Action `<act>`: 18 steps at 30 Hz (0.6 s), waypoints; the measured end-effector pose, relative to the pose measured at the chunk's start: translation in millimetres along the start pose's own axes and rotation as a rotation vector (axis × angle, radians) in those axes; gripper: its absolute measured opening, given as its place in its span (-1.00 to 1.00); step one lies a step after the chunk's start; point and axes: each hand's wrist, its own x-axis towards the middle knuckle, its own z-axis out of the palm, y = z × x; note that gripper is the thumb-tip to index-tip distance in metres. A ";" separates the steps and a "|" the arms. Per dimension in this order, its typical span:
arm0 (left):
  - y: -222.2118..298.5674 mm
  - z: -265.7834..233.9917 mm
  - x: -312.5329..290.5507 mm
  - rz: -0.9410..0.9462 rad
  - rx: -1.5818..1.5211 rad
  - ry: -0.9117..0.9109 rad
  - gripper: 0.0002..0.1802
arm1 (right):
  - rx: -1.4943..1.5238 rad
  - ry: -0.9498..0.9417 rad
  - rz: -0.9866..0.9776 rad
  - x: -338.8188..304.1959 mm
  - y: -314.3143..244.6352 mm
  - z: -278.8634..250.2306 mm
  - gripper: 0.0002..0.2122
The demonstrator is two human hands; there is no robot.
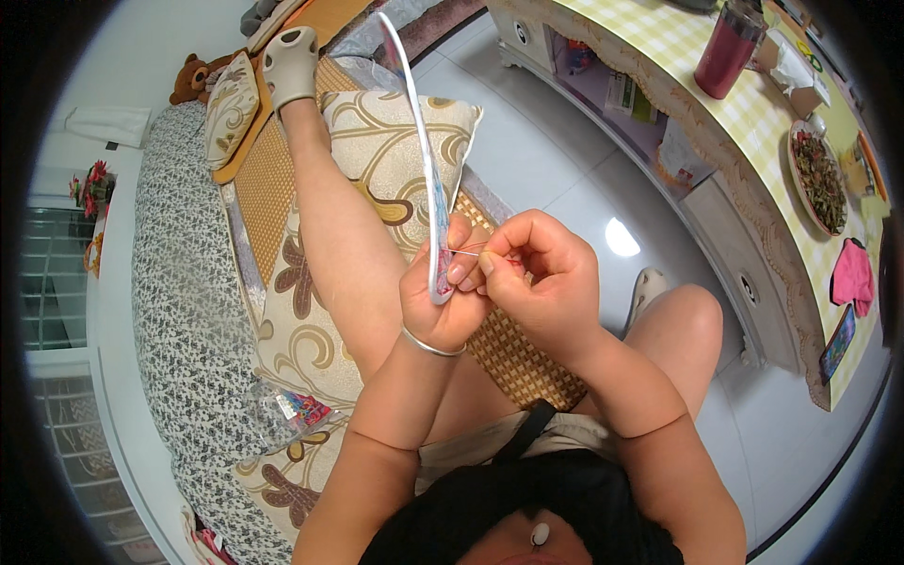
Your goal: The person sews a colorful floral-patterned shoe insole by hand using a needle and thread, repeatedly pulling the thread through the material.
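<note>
While the left hand [441,299] is closed around the lower rim of a white embroidery hoop [426,160], which stands on edge and arcs away over the outstretched leg, the right hand [539,273] is pinched shut on a thin red thread [465,250] drawn taut to the hoop's rim; a silver bangle [431,346] circles the left wrist. A clear plastic bag [292,410] holding small coloured pieces lies on the patterned cushion [311,339] near the left elbow; on the table with the yellow checked cloth [753,113] a round plate [817,179] holds dark dried bits, well apart from a red tumbler [729,47]. Pale floor [556,160] lies open between the sofa edge and the table's fringed border.
</note>
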 end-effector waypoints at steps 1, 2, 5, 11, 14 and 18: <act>0.3 -6.1 0.7 -0.029 -0.010 -0.020 -0.85 | -0.031 0.011 -0.019 -0.8 0.5 0.7 -0.95; 0.5 -9.6 1.2 -0.058 -0.020 -0.041 -0.86 | -0.063 0.023 -0.039 -1.2 1.0 2.2 -0.94; 0.1 -11.7 3.7 -0.106 -0.065 -0.132 -0.85 | -0.065 0.018 -0.086 -1.0 1.5 2.3 -0.94; -6.1 -3.7 2.2 -0.093 -0.257 -0.105 -0.83 | -0.088 0.009 -0.119 -2.4 1.1 1.9 -0.94; -7.2 -1.8 3.5 -0.095 -0.298 -0.081 -0.82 | -0.127 0.011 -0.130 -2.1 1.1 0.3 -0.94; -8.7 0.9 4.4 -0.084 -0.287 -0.056 -0.82 | -0.113 0.019 -0.141 -1.4 1.0 0.6 -0.94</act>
